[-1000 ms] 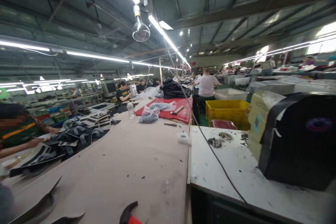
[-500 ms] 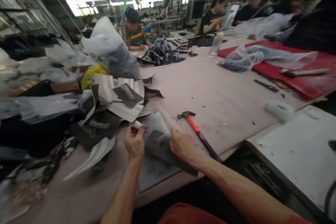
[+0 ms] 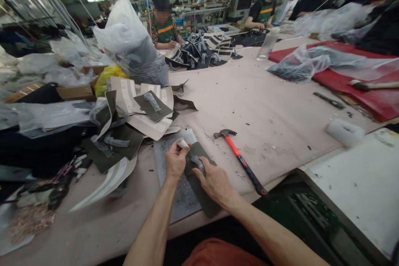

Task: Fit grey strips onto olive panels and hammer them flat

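Note:
My left hand (image 3: 176,162) pinches a small white cylinder (image 3: 182,143), its exact kind unclear. Just below its tip lies a dark olive-grey panel (image 3: 199,189), with a strap piece (image 3: 197,163) in clear plastic at its middle. My right hand (image 3: 216,181) is closed on this panel, thumb and fingers about the wrapped strap. Under the panel is a grey, speckled board (image 3: 180,205) near the table's front edge. Right of my hands rests a claw hammer (image 3: 241,160) with a red and black handle.
Similar panels (image 3: 152,126) are heaped on the left of the table (image 3: 258,108). A big plastic bag (image 3: 137,50) stands behind them. Small metal bits (image 3: 240,174) lie by the hammer. A white roll (image 3: 345,132) and red sheeting (image 3: 368,104) are at right. Co-workers sit across the table.
The panel has turned and now lies flatter across the board. My left hand has come right with the white cylinder, close to the panel's strap. My right hand has shifted onto the strap.

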`<state>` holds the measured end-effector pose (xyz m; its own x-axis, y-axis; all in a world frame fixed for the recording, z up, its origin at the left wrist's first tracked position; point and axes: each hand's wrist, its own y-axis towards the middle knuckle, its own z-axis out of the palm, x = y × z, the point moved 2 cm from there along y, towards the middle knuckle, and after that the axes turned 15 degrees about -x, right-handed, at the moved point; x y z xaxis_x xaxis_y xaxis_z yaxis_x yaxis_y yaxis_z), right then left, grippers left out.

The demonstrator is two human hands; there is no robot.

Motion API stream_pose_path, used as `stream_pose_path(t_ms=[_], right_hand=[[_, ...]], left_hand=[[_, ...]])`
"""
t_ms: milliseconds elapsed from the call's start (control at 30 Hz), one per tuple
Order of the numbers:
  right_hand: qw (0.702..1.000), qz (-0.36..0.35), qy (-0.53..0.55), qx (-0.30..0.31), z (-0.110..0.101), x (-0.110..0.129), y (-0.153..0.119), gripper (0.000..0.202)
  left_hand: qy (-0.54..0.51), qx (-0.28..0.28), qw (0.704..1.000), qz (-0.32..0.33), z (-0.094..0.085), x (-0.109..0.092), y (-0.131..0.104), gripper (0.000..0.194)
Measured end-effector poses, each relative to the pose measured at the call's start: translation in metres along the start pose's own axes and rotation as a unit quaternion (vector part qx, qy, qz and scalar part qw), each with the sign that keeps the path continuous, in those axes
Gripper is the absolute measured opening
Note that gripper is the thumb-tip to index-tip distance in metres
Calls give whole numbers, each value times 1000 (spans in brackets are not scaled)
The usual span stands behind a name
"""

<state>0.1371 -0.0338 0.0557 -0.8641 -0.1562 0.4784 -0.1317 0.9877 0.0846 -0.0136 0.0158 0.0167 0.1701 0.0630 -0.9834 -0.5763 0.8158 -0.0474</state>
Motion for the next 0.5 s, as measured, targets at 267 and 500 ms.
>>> stream_pose_path(t_ms=[267, 500], right_hand=[[987, 80, 128, 47, 9, -5, -5, 69], [940, 108, 302, 119, 10, -14, -5, 76]], left_hand=[[25, 12, 1000, 2, -3, 21, -3, 37], [27, 20, 999, -1, -2, 20, -3, 32]])
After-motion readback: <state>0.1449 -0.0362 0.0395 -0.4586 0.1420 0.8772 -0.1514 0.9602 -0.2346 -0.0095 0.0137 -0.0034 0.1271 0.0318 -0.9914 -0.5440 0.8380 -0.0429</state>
